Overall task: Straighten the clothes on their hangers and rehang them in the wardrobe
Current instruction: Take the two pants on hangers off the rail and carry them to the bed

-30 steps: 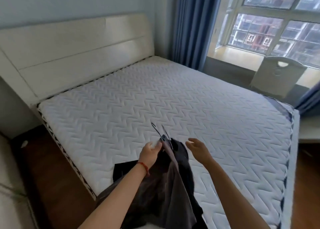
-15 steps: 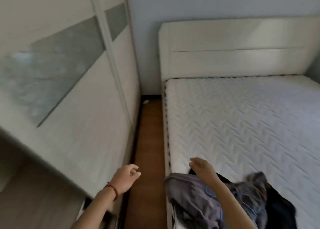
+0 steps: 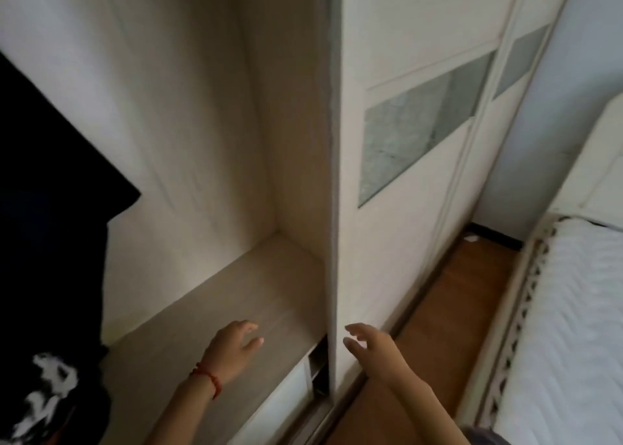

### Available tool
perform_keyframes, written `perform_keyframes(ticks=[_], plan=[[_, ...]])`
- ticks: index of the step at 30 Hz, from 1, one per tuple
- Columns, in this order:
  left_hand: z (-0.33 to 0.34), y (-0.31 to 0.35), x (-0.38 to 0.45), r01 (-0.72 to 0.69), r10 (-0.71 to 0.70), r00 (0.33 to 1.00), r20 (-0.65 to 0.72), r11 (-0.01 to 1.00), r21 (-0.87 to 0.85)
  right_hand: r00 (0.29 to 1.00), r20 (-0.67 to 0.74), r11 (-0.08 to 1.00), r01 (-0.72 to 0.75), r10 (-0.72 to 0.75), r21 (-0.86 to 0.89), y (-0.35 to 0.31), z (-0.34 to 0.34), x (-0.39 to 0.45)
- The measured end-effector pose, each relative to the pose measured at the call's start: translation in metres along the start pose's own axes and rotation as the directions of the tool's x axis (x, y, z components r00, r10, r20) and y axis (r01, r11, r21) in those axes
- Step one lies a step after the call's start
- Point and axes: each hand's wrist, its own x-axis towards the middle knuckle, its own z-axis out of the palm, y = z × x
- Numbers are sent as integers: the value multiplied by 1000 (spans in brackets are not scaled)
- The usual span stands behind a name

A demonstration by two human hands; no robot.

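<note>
The open wardrobe [image 3: 209,141] fills the left and middle of the head view, with a pale shelf [image 3: 236,296] at its bottom. A black garment [image 3: 50,192] hangs at its left side; its hanger is out of view. Below it a black cloth with a white print [image 3: 47,401] shows at the lower left corner. My left hand [image 3: 232,350], a red string on the wrist, hovers over the shelf with relaxed fingers and holds nothing. My right hand [image 3: 374,350] is empty too, fingers spread, in front of the sliding door's edge [image 3: 333,276].
The white sliding door [image 3: 404,175] with a frosted glass strip stands to the right of the opening. A strip of wooden floor [image 3: 448,313] runs between wardrobe and bed. The white mattress [image 3: 573,326] lies at the right edge; a bit of grey cloth [image 3: 485,436] shows at the bottom.
My view has swung left from the bed to the open wardrobe. Both hands let go of the clothes left on the bed and now reach empty toward the wardrobe.
</note>
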Motion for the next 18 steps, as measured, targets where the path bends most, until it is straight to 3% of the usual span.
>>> perform_keyframes(ticks=[3, 9, 13, 18], plan=[[-33, -16, 3, 8, -11, 995, -95, 999, -36, 995, 17, 995, 99, -99, -8, -50, 13, 17], [-121, 12, 12, -168, 148, 916, -372, 985, -23, 924, -121, 930, 367, -362, 13, -167, -25, 47], [-180, 40, 12, -261, 250, 806, -537, 964, 56, 808, -309, 841, 539, -502, 42, -243, -70, 62], [-252, 82, 1, -293, 346, 588, -731, 934, 206, 642, -413, 694, 719, -645, 34, -322, -112, 77]])
